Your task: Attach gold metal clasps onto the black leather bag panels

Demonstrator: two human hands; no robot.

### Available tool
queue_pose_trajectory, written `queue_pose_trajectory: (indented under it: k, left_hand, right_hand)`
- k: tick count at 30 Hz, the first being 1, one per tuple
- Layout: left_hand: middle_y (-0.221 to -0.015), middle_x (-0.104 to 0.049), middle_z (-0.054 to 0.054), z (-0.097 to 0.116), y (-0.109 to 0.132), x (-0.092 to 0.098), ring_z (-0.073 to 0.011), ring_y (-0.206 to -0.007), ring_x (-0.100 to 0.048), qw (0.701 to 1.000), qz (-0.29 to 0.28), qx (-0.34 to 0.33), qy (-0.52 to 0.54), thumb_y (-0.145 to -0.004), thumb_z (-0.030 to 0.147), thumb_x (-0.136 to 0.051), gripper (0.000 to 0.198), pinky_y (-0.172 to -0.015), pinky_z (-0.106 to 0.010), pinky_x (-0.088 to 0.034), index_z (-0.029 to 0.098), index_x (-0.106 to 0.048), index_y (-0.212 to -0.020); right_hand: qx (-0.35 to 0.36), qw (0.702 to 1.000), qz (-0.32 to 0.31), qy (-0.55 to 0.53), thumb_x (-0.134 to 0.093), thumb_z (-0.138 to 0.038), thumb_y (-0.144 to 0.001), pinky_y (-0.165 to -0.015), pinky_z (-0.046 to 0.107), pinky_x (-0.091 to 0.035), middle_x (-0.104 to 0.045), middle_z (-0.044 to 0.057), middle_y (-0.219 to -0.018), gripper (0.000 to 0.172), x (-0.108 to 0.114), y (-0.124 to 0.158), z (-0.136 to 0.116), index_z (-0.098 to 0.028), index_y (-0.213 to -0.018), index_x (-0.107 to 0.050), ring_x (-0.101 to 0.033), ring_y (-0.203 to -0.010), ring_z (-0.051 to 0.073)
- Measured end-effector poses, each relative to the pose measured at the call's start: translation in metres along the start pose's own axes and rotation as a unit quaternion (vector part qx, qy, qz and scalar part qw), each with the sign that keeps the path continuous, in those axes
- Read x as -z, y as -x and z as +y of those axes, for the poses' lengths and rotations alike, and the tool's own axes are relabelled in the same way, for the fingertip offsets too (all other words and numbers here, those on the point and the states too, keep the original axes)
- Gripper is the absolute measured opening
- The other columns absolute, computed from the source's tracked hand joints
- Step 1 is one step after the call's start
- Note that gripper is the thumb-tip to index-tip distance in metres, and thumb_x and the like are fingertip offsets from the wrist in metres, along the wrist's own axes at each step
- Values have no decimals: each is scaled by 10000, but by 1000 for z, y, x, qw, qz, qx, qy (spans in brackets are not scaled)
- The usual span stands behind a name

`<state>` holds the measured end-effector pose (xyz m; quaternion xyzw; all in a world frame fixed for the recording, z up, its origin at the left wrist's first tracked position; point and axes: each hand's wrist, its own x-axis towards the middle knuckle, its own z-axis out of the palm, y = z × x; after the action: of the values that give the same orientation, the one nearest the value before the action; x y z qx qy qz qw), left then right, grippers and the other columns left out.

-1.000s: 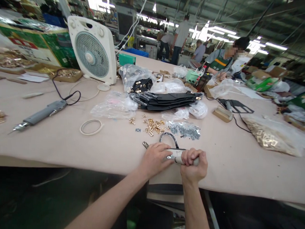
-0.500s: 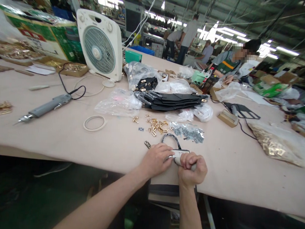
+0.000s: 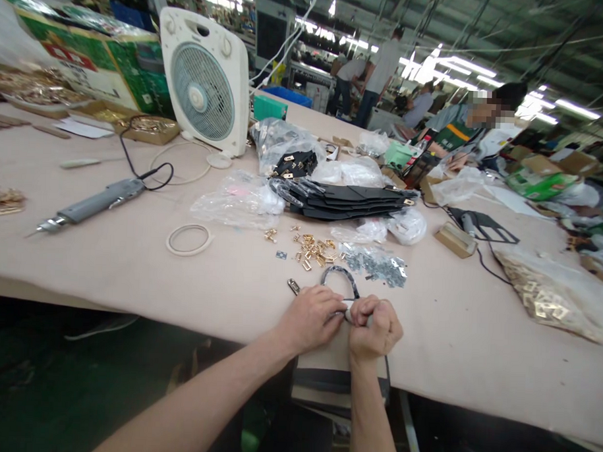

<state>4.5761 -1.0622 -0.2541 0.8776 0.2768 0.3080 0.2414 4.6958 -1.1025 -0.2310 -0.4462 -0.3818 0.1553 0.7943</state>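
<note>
Left part of the desk (image 3: 132, 273): a corded screwdriver (image 3: 92, 205) and a tape ring (image 3: 189, 239) lie unattended, with a box fan (image 3: 204, 81) behind them. At the near edge, centre, your left hand (image 3: 311, 316) is closed, pinching the near end of the black strap (image 3: 340, 275); its loop lies just beyond your knuckles. Your right hand (image 3: 374, 327) is fisted round what appears to be a pale tool, mostly hidden. I judge this to be fitting work at the strap end, and it calls for a steady pinch. Gold clips (image 3: 314, 248) and silver plates (image 3: 374, 261) lie just beyond. A bag of gold hardware (image 3: 551, 294) sits toward the right edge. The room is a busy workshop.
</note>
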Motion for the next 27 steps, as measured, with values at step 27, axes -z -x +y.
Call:
queue_pose_trajectory:
  k: [27]
  left_hand:
    - [-1212,-762,-41,1,7,-2,-216,-1156,-663,999,26,-19,11,-979,346,-675,135,-978,-370,-539,218,-718,-980]
  right_hand:
    - [-223,972,-65,-18,-644,-485,-918,-341,179,-208,-375,-98,-456,410,-2,-48,3,-198,-653,-519,-305,-338,55]
